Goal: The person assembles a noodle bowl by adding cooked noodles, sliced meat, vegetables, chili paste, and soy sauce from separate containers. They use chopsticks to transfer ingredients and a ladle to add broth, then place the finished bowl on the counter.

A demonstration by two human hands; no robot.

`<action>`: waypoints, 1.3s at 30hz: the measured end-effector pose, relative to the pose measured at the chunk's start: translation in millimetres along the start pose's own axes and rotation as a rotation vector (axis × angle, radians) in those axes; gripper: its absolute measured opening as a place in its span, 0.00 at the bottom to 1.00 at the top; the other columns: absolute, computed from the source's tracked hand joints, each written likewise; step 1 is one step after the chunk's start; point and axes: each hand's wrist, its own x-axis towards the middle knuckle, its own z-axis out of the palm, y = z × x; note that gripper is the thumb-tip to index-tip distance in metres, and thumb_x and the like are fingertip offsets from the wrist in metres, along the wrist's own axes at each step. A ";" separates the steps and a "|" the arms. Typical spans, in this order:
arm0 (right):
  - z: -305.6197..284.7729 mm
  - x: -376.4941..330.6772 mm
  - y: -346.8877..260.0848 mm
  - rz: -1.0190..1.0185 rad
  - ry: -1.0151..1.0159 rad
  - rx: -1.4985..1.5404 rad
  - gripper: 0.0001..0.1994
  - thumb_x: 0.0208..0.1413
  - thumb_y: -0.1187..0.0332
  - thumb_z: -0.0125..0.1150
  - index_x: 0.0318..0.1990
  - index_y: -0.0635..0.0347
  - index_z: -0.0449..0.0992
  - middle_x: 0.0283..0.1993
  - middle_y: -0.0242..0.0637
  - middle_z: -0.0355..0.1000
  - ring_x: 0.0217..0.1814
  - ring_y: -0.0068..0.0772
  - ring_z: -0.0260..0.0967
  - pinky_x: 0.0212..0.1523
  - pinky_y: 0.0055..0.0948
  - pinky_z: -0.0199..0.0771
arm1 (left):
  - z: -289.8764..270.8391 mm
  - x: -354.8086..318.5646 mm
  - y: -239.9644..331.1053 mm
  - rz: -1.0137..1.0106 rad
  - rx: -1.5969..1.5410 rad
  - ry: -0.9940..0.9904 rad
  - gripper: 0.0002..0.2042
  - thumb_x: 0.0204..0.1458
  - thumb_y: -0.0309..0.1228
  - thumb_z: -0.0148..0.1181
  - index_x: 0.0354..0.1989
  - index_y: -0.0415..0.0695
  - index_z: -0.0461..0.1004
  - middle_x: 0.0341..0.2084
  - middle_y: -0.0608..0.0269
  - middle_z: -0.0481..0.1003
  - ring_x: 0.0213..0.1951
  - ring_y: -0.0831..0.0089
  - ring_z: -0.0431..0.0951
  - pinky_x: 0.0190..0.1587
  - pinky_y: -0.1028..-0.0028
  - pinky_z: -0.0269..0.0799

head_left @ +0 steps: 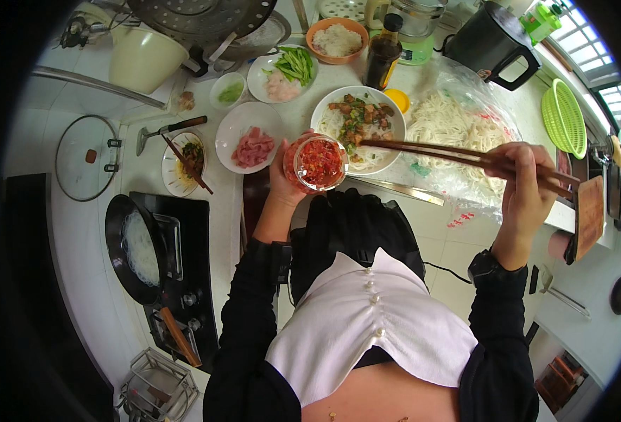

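Note:
My left hand (283, 177) is closed around a glass jar (320, 163) of chopped red chili, its open mouth facing up. My right hand (523, 188) grips a pair of long brown wooden chopsticks (437, 149), which reach leftward. Their tips lie over the right part of a white bowl (402, 137), to the right of the jar. That bowl contains white noodles topped with browned meat pieces and chopped greens (361, 118); the jar overlaps its lower left edge. Whether the tips touch the food, I cannot tell.
White noodles (458, 130) lie on plastic at the right. Behind stand a dark sauce bottle (383, 60) and a black kettle (492, 46). Raw meat (252, 148) sits on a plate left of the jar. A wok (136, 243) with white contents rests on the stove.

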 end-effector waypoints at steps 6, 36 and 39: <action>38.6 -3.4 10.7 -0.234 -0.363 -0.193 0.04 0.43 0.77 0.60 0.27 0.67 0.71 0.25 0.41 0.70 0.24 0.28 0.68 0.24 0.21 0.66 | 12.3 8.5 -6.1 0.012 0.076 0.085 0.26 0.53 0.47 0.39 0.51 0.37 0.60 0.44 0.48 0.67 0.47 0.56 0.68 0.48 0.57 0.65; 36.9 13.9 93.8 0.571 -0.040 0.360 0.09 0.50 0.68 0.56 0.29 0.68 0.69 0.27 0.41 0.70 0.24 0.28 0.71 0.23 0.21 0.74 | 16.4 12.0 -12.6 0.046 0.158 0.241 0.27 0.53 0.48 0.35 0.51 0.36 0.59 0.47 0.48 0.65 0.50 0.54 0.65 0.51 0.52 0.61; 38.5 10.5 83.9 0.470 -0.085 0.246 0.09 0.51 0.69 0.55 0.28 0.67 0.70 0.26 0.42 0.70 0.24 0.28 0.71 0.24 0.22 0.74 | 15.2 12.8 -12.8 0.030 0.196 0.231 0.26 0.54 0.46 0.36 0.51 0.36 0.59 0.47 0.48 0.65 0.50 0.56 0.65 0.52 0.55 0.61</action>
